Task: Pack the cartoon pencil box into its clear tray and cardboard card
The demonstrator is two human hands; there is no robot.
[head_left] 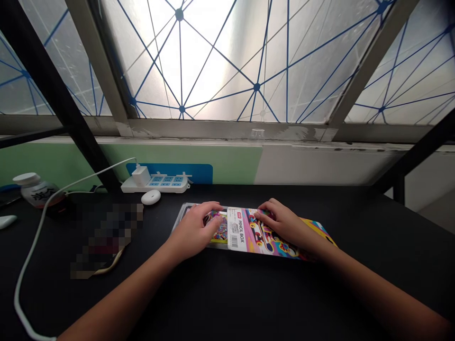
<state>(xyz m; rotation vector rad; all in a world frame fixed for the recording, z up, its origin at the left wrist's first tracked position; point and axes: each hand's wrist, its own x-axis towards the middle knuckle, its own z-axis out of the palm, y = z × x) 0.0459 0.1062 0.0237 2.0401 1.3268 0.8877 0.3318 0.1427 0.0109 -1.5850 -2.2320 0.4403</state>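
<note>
1. A black desk (355,213) sits under a frosted window, with a white power strip (156,183) at the back.
2. The flat, glossy pencil box (245,232) lies mid-desk, long axis left to right.
3. The left hand (197,229) covers its left end, the right hand (284,225) its right half.
4. Fingers lie together, bent onto the far edge; whether they grip it is unclear.
</note>
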